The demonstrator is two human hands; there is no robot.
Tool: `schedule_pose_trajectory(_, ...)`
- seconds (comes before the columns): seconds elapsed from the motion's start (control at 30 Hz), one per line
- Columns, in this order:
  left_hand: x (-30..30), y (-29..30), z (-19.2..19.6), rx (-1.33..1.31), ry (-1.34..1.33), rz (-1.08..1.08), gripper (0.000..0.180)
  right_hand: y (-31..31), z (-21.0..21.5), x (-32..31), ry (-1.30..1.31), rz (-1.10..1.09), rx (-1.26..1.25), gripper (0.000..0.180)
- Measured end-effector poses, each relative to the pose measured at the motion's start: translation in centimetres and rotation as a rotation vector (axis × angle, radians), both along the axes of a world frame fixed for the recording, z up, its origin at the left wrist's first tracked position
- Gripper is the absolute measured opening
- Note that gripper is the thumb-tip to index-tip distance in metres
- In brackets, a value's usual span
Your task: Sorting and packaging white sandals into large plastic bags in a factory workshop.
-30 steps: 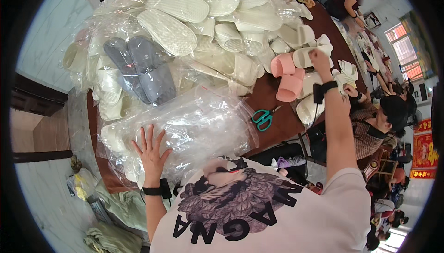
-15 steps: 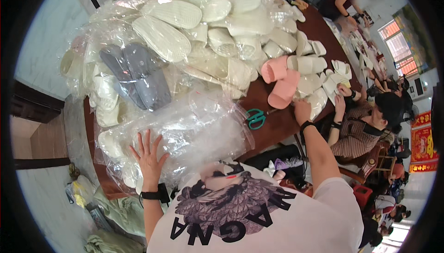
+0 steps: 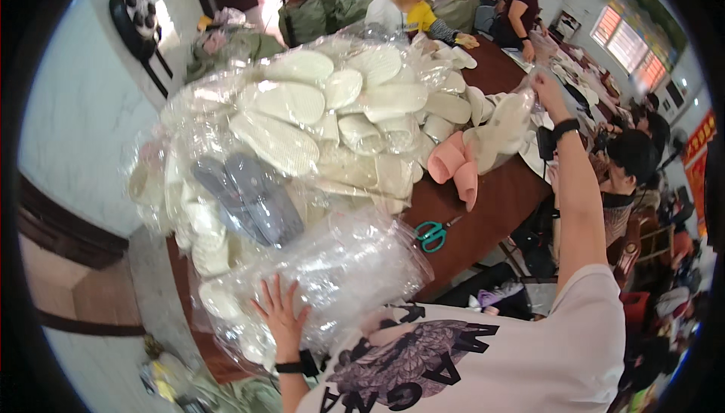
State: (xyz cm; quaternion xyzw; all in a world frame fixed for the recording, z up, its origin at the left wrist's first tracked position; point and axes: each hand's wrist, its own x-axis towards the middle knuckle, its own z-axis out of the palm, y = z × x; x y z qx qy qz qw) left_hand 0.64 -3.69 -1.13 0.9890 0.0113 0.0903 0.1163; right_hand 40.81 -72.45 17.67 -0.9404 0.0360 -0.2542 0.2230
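Note:
My left hand (image 3: 281,315) lies with fingers spread on a stack of clear plastic bags (image 3: 355,262) at the table's near edge. At the far right, my raised right hand (image 3: 550,97) pinches the top of a clear bag with cream slippers (image 3: 502,127) inside. Beside that bag sits a pair of pink slippers (image 3: 451,167). Teal-handled scissors (image 3: 431,236) rest on the brown tabletop between the pink slippers and the bag stack. Grey slippers (image 3: 253,200) in clear wrapping lie beyond my left hand.
A large heap of cream slippers (image 3: 291,103) in clear plastic covers much of the brown table (image 3: 483,220). One person (image 3: 408,12) stands at the far side; another, in a black cap (image 3: 633,154), sits close on the right. Green sacks (image 3: 325,16) stand behind.
My right hand has risen up and away to the right, lifting the bagged cream slippers. My left hand stays spread on the plastic bags. The whole view has shifted, showing more of the room.

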Motion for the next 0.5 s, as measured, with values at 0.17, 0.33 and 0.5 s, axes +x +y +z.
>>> schedule_pose_trajectory(0.17, -0.5, -0.7, 0.0, -0.013, 0.046, 0.01, 0.071, 5.7, 3.5, 2.2, -0.021, 0.178, -0.08, 0.023)
schedule_pose_trajectory(0.33, -0.7, -0.6, 0.0, -0.014, 0.036, -0.008, 0.069, 6.7, 7.2, 6.4, -0.288, 0.094, -0.209, 0.021)
schedule_pose_trajectory(0.5, -0.3, -0.2, 0.0, -0.041, 0.069, 0.008, 0.066, 11.5, 11.1, 7.9, -0.531, 0.185, -0.222, 0.024)
